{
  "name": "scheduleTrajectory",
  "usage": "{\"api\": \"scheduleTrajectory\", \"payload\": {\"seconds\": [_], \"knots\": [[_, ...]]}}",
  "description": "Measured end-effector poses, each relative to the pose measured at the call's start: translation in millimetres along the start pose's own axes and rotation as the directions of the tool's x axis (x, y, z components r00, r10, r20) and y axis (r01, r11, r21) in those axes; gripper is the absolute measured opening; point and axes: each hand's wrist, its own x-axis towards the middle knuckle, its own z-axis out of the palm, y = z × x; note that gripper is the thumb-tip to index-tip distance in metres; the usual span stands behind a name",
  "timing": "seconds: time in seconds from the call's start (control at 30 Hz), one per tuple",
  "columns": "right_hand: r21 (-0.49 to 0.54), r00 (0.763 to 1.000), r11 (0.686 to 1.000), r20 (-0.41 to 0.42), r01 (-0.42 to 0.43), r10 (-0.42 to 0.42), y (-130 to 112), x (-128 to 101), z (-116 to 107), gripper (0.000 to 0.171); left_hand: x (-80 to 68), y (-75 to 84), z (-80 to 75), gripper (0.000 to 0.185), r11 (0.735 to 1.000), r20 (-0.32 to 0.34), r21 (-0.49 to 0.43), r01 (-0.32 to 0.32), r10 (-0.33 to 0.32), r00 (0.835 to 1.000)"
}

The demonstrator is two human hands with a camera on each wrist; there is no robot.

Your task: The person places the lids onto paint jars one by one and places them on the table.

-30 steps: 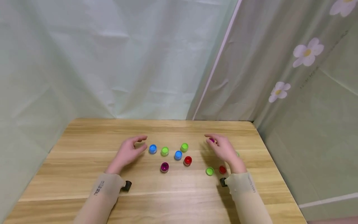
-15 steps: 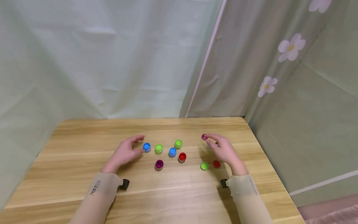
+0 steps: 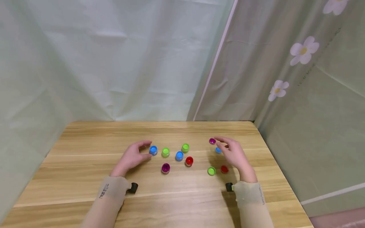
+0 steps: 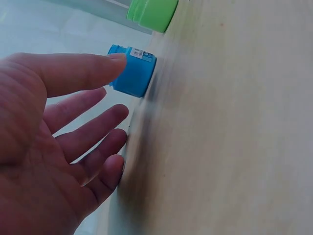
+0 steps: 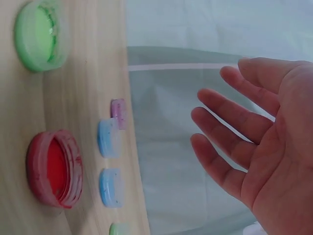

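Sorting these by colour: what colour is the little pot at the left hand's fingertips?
Blue; the pot beside the left hand shows best in the left wrist view.

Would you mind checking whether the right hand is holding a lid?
No, the right hand hovers with fingers spread, holding nothing, apart from the red lid.

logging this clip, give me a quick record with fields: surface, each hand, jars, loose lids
surface: wooden table
left hand: left hand low over the table, thumb at the blue jar, fingers relaxed, gripping nothing
right hand: right hand open above the table, holding nothing, fingertips near the purple lid
jars: blue jar, two green jars, second blue jar, red jar, purple jar
loose lids: green lid, red lid, purple lid, blue lid partly behind the right hand
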Motion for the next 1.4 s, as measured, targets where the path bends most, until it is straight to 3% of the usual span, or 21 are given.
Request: {"api": "scheduleTrajectory", "payload": {"seconds": [0.27,0.7,1.03,1.4], "knots": [[0.031,0.999,0.999,-0.045,-0.021,0.022,-1.3,-8.0,-6.5,0.038,2.6,-0.8,6.2,0.058,1.000,0.007,-0.010,-0.004,0.004,1.000],[0.022,0.995,0.998,-0.084,-0.058,0.060,8.0,-16.4,-26.8,0.040,9.6,6.5,8.9,0.051,0.996,-0.009,0.083,0.024,-0.023,1.000],[0.036,0.994,0.998,-0.090,-0.056,0.059,9.7,-16.7,-30.1,0.040,10.4,8.7,13.8,0.041,0.990,-0.048,0.136,0.037,-0.031,0.998],[0.031,0.996,0.998,-0.074,-0.057,0.059,8.1,-15.4,-26.2,0.038,8.3,10.4,10.0,0.044,0.998,-0.066,0.044,0.048,-0.045,0.997]]}}
